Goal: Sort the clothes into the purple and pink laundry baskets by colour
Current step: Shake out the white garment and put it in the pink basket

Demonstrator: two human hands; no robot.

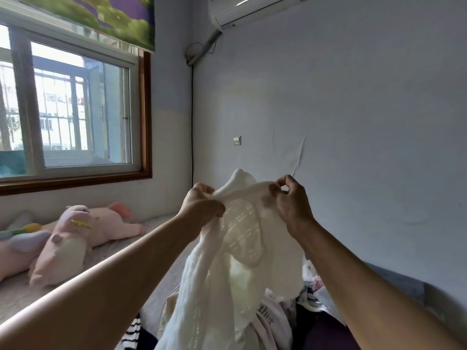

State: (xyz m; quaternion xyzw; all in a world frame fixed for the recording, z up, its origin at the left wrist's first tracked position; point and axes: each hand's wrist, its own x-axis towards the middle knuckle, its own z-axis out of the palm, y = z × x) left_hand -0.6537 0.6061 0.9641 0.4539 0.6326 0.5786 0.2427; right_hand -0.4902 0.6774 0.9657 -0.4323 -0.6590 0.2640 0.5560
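Pale blue-grey wall fills the right and centre of the frame, with a window set at the left and an air conditioner mounted at the top. A bed is spread across the lower left, and pink plush toys are laid on it at the left edge.

A white knitted garment is held up at centre frame, its top edge stretched between both hands and its body hung down onto a heap of unsorted clothes at the bottom centre. A striped piece is seen at the heap's lower left.

The left hand is closed round the bunched knit at the garment's left shoulder. The right hand is curled too, with the top edge pinched between fingertips and thumb.

Neither the purple nor the pink basket can be identified with certainty; a dark purple shape at the bottom right may be one.

The open knit could be snagged or pulled out of shape if it is stretched harder between the two grips. The trailing lower part could be caught in the heap, so other pieces might be dragged along when it is carried off.
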